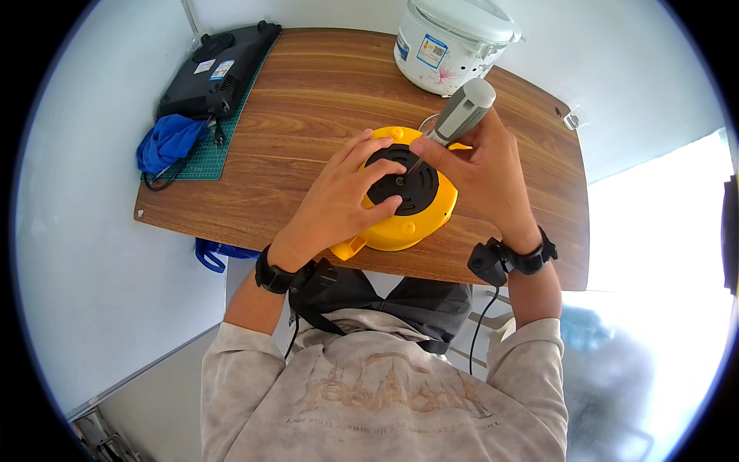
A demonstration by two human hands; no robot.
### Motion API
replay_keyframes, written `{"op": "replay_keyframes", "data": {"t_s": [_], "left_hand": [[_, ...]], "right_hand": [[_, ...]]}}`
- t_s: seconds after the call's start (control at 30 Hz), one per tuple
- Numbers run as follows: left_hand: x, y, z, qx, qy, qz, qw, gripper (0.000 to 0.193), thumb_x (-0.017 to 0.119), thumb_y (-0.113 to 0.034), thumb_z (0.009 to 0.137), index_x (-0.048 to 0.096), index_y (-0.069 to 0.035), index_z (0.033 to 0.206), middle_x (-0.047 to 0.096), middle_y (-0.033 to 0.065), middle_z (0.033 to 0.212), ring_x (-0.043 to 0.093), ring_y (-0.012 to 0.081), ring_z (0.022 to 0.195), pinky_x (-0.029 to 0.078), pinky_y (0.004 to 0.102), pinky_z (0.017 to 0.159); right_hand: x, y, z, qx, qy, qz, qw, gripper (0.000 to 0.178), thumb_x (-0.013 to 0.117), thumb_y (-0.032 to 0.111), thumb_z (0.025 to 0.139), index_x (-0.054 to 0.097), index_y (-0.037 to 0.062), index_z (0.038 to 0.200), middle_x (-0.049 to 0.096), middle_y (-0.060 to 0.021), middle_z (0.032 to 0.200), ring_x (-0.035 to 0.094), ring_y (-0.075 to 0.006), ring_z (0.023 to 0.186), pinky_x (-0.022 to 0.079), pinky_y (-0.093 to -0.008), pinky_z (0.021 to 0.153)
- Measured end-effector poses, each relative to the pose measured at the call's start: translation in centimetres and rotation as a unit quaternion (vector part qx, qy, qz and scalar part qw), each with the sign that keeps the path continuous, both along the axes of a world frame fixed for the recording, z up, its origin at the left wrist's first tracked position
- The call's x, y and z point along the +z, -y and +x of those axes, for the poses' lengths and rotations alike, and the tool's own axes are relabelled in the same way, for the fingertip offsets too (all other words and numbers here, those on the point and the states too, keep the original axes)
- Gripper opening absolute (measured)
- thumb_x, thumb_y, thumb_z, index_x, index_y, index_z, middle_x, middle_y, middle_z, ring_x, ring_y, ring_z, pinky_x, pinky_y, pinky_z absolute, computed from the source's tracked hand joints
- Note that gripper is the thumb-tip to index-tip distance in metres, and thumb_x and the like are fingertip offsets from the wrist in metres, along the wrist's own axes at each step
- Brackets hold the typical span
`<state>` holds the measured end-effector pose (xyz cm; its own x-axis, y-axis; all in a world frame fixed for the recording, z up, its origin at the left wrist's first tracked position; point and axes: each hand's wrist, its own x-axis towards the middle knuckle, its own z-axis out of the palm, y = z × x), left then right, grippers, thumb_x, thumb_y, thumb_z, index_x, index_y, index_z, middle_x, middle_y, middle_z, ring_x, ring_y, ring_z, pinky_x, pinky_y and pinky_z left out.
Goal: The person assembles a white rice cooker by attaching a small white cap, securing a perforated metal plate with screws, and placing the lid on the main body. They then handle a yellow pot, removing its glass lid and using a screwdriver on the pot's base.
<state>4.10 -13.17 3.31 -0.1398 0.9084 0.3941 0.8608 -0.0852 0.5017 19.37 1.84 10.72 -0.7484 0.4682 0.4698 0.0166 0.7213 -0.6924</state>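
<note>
A round yellow appliance [396, 231] with a black slotted vent plate [419, 192] on top lies near the table's front edge. Its small yellow handle sticks out at the lower left. My left hand [339, 185] rests on its left side, fingers spread and curved over the black plate, thumb and forefinger apart around the centre. My right hand [493, 165] is closed on a grey and white screwdriver [458, 113]. The screwdriver slants down to the left, its thin shaft reaching toward a screw at the plate's centre. Whether its tip sits in the screw is too small to tell.
A white rice cooker [427, 46] stands at the table's back right. At the back left, a black flat appliance [204, 81] and a blue cloth [171, 144] lie on a green cutting mat [204, 163], with a black plug and cord beside them. The wooden table [308, 85] has rounded corners.
</note>
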Motion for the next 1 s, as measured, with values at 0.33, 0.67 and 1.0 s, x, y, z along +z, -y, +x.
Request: {"op": "replay_keyframes", "data": {"t_s": [0.33,0.67,1.0], "left_hand": [[-0.06,0.05,0.01,0.007,-0.002,-0.002,1.0,0.029,0.071,-0.028,0.09,0.067,-0.013,0.115,0.043,0.0115,0.149,0.03,0.0306,0.149,0.03,0.0449,0.121],[0.15,0.03,0.08,0.0,0.0,0.009,1.0,0.03,0.072,-0.027,0.089,0.067,-0.01,0.113,0.044,0.014,0.148,0.031,0.0319,0.149,0.032,0.0443,0.119],[0.47,0.08,0.05,-0.001,-0.005,0.003,1.0,0.03,0.071,-0.029,0.091,0.067,-0.01,0.115,0.045,0.014,0.149,0.031,0.0321,0.149,0.032,0.0448,0.119]], "right_hand": [[0.17,0.3,-0.16,-0.013,-0.026,0.002,1.0,0.079,0.084,0.036,0.082,0.046,-0.0061,0.136,0.074,-0.0188,0.095,0.075,-0.0283,0.082,0.06,-0.0335,0.071],[0.34,0.61,-0.31,-0.014,-0.009,0.05,0.999,0.061,0.084,0.039,0.082,0.056,-0.0019,0.117,0.074,-0.0146,0.085,0.074,-0.0258,0.071,0.057,-0.0319,0.063],[0.36,0.81,-0.36,0.006,0.009,0.035,0.999,0.052,0.085,0.039,0.081,0.061,-0.0011,0.104,0.074,-0.0136,0.079,0.073,-0.0238,0.065,0.056,-0.0297,0.06]]}}
